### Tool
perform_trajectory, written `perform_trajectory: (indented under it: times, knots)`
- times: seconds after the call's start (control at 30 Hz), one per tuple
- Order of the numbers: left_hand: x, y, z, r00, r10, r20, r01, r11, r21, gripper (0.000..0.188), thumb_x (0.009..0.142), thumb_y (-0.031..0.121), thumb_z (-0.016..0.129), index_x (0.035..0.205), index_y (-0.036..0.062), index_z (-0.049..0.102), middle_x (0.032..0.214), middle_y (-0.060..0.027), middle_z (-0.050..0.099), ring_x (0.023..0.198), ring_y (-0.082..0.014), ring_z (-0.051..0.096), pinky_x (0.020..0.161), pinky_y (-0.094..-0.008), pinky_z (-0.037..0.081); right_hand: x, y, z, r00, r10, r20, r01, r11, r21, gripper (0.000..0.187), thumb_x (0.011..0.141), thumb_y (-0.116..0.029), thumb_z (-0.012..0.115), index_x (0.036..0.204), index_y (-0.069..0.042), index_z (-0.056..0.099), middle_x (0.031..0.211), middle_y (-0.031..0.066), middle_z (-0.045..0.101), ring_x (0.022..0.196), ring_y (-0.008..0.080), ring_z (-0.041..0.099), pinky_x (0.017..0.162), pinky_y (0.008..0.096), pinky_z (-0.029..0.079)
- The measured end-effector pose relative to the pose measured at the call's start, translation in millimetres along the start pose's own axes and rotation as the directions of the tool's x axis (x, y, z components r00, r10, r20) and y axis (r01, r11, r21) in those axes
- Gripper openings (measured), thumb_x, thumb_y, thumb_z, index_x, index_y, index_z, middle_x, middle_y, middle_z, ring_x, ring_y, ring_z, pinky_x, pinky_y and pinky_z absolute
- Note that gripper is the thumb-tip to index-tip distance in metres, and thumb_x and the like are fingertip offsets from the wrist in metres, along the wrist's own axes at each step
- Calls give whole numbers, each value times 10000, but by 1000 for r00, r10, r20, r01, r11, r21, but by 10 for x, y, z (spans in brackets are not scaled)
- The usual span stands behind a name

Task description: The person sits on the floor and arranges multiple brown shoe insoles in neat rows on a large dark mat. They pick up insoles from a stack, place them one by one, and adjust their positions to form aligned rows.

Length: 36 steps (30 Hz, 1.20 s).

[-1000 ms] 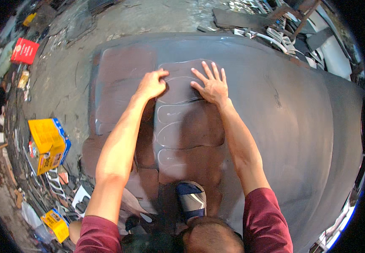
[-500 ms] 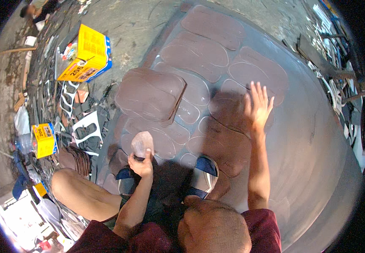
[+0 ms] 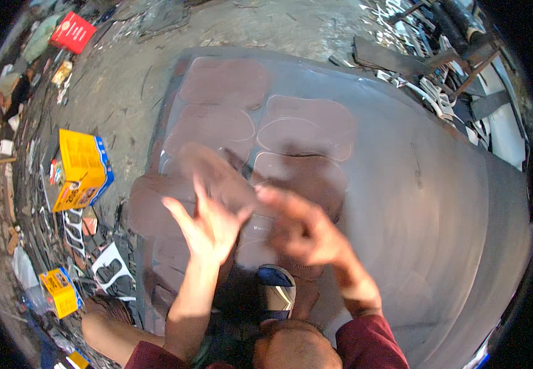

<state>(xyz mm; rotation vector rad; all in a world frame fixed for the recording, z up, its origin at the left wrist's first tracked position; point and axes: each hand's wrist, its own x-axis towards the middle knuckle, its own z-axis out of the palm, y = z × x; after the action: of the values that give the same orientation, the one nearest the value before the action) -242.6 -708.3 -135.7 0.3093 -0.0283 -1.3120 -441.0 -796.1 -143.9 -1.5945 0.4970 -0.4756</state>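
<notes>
Your left grip [image 3: 210, 229] is spread wide at the brown piece [image 3: 217, 169]; your right grip's [image 3: 316, 234] closure, blurred near its right end, cannot be determined.

A workshop: scrap heap [image 3: 434, 98] at two o'clock, white cut-out offcut [image 3: 111, 255] at eight, concrete floor [image 3: 197, 37] at eleven.

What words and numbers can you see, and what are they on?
I won't copy print, but it's here:
Large yellow box: big number; smaller lines blurred.
Small yellow box: big number.
Red package: pale print, too small to read.
Brown piece: pale marks, too blurred to read.
</notes>
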Motion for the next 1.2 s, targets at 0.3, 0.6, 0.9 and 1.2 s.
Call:
perform_trajectory:
  times: [0.3,0.6,0.9,1.2]
  knots:
    - [2537,-406,-132,978,177,-107,-61,740,669,505,921,-22,692,1392,57,528,1098,-94,621,1003,-192,651,933,-375,589,935,226,-2179,922,331,-203,-247,904,349,837,942,-459,668,1603,-96,304,1367,199,619,1177,266,647,933,448,561]
    - [2981,-662,-299,1000,-1,-26,15,837,547,316,940,-24,643,1243,13,561,1051,-115,643,986,-244,677,976,-439,608,1296,893,-1996,595,403,-695,149,795,588,743,894,-129,762,1514,-12,369,1272,241,609,1026,314,701,785,406,625]
    - [3470,-654,-979,940,205,-272,236,185,954,344,800,150,876,1112,64,761,974,-37,754,817,-129,680,678,-294,570,1250,1677,-2245,290,-2,-957,-344,933,-106,260,749,-47,759,1003,-94,726,651,-25,574,618,92,539,628,279,456]
    - [3670,-731,-1184,953,304,-5,105,-314,944,368,759,203,893,1095,89,795,868,-70,774,796,-183,730,760,-328,564,1355,1838,-2046,207,36,-978,-584,806,-95,277,782,-127,735,1059,-132,730,867,82,693,851,245,671,729,375,520]
